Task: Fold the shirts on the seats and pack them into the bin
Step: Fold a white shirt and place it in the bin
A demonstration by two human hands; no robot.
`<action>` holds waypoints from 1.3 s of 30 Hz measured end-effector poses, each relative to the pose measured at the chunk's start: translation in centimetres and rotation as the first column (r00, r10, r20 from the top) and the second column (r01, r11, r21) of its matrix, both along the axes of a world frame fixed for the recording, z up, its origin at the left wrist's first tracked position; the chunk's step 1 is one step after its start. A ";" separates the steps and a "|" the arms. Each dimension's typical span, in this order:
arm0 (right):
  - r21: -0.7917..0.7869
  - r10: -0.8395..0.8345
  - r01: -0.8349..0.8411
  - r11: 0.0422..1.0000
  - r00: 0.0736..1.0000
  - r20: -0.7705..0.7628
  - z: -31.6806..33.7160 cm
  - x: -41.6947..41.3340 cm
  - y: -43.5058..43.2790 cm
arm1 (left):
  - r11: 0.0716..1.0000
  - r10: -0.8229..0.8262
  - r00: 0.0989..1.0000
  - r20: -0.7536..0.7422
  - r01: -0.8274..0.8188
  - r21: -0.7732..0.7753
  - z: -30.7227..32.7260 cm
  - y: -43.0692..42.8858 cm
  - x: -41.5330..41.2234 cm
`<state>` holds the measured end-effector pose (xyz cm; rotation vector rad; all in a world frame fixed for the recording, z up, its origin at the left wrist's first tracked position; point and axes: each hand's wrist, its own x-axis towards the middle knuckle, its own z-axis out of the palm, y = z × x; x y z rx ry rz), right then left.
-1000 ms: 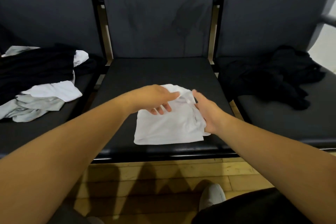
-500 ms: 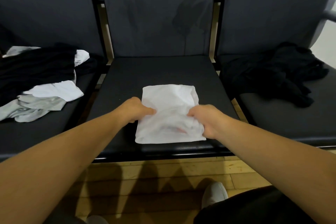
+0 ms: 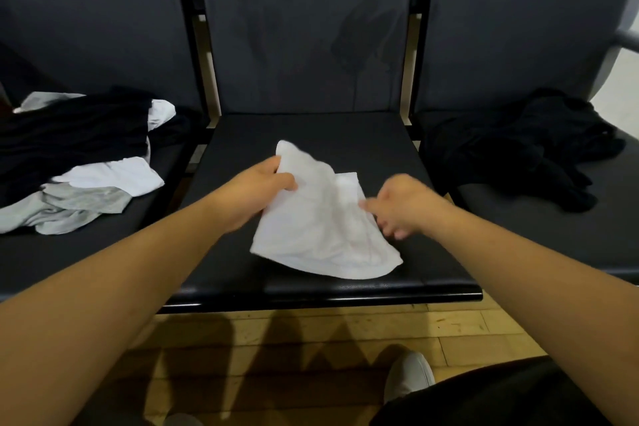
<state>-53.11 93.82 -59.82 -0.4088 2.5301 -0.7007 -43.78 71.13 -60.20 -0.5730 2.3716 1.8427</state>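
Observation:
A folded white shirt (image 3: pixel 318 228) is over the front half of the middle seat (image 3: pixel 311 128). My left hand (image 3: pixel 256 190) grips its left edge and holds that side raised and tilted, while the lower right corner sags toward the cushion. My right hand (image 3: pixel 408 207) is blurred at the shirt's right edge, with fingers loose and only a fingertip near the cloth. No bin is in view.
The left seat holds a heap of black (image 3: pixel 69 135), white (image 3: pixel 114 176) and grey (image 3: pixel 69 207) shirts. A crumpled black garment (image 3: pixel 518 149) lies on the right seat. Wooden floor and my white shoe (image 3: pixel 408 377) are below the seat's front edge.
Half a second ago both hands gripped the flat folded shirt at its sides. Now the left hand has lifted and tilted it, and the right hand has let go and drawn slightly right.

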 end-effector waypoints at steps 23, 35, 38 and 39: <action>-0.725 0.379 -0.418 0.547 0.896 -0.230 9.6 8.5 -18.6 | 0.932 0.125 0.983 -0.132 -0.162 -0.324 6.4 -16.0 20.8; -0.784 0.628 -0.338 0.521 0.774 0.084 -0.5 29.0 -38.8 | 0.361 0.910 0.250 -0.331 -0.872 0.332 -3.9 -22.0 43.7; -0.721 0.701 -0.426 0.546 0.704 0.115 -5.0 33.5 -41.3 | 0.165 0.972 0.097 -0.213 -0.929 0.332 -8.7 -21.7 48.6; -0.707 0.718 -0.438 0.555 0.682 0.141 -6.6 34.8 -41.9 | 0.107 0.985 0.055 -0.161 -0.936 0.336 -10.5 -21.4 50.1</action>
